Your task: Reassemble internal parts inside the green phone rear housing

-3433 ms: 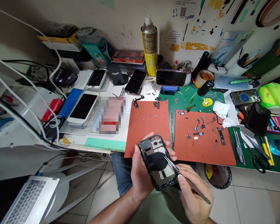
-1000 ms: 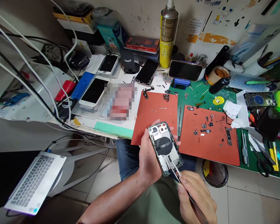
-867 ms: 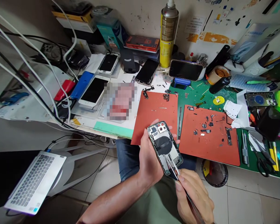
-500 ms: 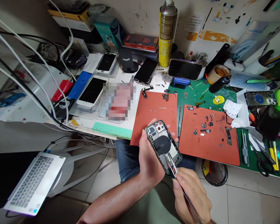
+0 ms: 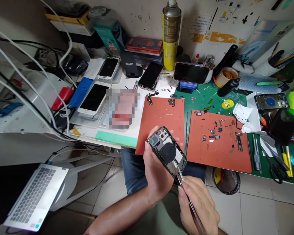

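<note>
My left hand cradles an opened phone housing, its fingers wrapped under and around the edges. The housing is tilted, with its camera openings at the upper left. A round black pad covers the middle of its inside. In my right hand is a pair of metal tweezers, pinched between thumb and fingers. The tweezer tips reach into the housing at the lower edge of the black pad; whether they grip anything there is too small to tell.
Two orange mats lie on the bench, the right one bearing several small phone parts. A metal pick lies between them. Scissors are at the right. A yellow spray can stands behind. A laptop sits lower left.
The housing and both hands have shifted slightly left in view, along with a small shift of the whole scene. The tweezer tips stay by the black pad's lower edge, the two prongs appearing closer together.
</note>
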The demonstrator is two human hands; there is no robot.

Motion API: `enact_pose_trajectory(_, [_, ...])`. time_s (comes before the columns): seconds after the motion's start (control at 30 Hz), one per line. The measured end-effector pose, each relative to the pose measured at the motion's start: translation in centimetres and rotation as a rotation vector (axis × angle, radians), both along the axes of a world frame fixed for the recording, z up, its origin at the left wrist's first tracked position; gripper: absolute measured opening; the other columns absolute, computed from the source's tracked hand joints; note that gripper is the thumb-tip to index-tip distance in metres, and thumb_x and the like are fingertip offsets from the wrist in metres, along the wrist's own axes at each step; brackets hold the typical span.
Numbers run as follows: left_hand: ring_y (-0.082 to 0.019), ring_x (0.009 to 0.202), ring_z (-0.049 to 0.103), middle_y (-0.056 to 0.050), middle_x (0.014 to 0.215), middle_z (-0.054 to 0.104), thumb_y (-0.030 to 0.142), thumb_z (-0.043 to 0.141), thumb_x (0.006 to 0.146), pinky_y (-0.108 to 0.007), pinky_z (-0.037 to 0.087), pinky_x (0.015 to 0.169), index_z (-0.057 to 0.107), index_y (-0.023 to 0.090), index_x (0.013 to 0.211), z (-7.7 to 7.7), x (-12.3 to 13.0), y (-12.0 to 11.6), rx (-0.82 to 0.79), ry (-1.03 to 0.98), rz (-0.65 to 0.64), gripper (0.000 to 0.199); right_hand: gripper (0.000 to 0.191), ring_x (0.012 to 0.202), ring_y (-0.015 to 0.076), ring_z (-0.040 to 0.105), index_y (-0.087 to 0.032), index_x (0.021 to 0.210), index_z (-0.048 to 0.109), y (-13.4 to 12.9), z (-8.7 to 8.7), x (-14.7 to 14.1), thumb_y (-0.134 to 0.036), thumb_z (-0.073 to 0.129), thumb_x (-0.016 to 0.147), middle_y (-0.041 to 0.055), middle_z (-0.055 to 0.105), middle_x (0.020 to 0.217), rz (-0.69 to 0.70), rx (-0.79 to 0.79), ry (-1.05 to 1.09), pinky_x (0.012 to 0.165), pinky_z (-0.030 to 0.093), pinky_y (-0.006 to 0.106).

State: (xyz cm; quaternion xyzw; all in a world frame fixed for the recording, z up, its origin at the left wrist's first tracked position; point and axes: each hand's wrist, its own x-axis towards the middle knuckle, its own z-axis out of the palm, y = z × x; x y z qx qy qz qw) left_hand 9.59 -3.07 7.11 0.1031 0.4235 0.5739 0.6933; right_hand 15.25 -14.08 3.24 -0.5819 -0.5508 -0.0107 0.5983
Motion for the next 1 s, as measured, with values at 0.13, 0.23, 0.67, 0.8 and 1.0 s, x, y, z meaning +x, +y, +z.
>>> enact_pose_trajectory(0.13, [-0.026,0.085,0.082,-0.009,0.11,0.083,0.066,0.058,0.102,-0.04,0.068,0.077,0.064,0.031,0.145,-0.3,0.3,-0.3,0.108,0.091,0.071,0.056,0.022,0.079,0.0212,0.079,-0.013,0.109,0.08,0.4,0.7,-0.7,0.0,0.077,0.092,0.0065,0.08,0.087,-0.066,-0.012,0.002,0.065,0.07,0.037])
enact_pose_trajectory(0.23, [-0.025,0.082,0.08,-0.009,0.112,0.082,0.067,0.06,0.1,-0.039,0.066,0.075,0.063,0.029,0.146,-0.5,0.7,-0.5,0.153,0.179,0.151,0.06,0.022,0.08,0.0214,0.081,-0.015,0.11,0.08,0.2,0.8,-1.1,-0.002,0.076,0.093,0.0057,0.081,0.088,-0.091,-0.054,-0.051,0.07,0.072,0.036])
enact_pose_trajectory(0.67, [-0.027,0.102,0.079,-0.001,0.119,0.079,0.063,0.071,0.095,-0.046,0.065,0.093,0.071,0.036,0.12,0.8,1.3,-1.0,0.266,0.151,0.289,0.036,0.043,0.1,0.0249,0.085,-0.013,0.137,0.072,0.4,-0.2,-1.1,-0.004,0.072,0.095,0.0117,0.084,0.111,-0.026,-0.035,-0.188,0.085,0.074,0.037])
enact_pose_trajectory(0.8, [-0.028,0.109,0.078,-0.001,0.121,0.078,0.058,0.063,0.1,-0.049,0.064,0.098,0.072,0.037,0.122,0.8,1.1,-0.9,0.215,0.105,0.276,0.031,0.034,0.103,0.0235,0.084,-0.01,0.128,0.075,0.8,-0.3,-1.7,0.0,0.07,0.096,0.0114,0.084,0.106,-0.079,0.005,-0.141,0.087,0.074,0.036])
enact_pose_trajectory(1.0, [-0.028,0.113,0.077,-0.001,0.122,0.077,0.055,0.054,0.104,-0.056,0.06,0.107,0.07,0.037,0.121,0.9,1.6,-0.9,0.244,0.133,0.297,0.029,0.03,0.104,0.0233,0.084,-0.009,0.124,0.077,1.0,-0.7,-1.9,-0.001,0.074,0.096,0.0121,0.085,0.109,-0.106,0.034,-0.141,0.087,0.074,0.036])
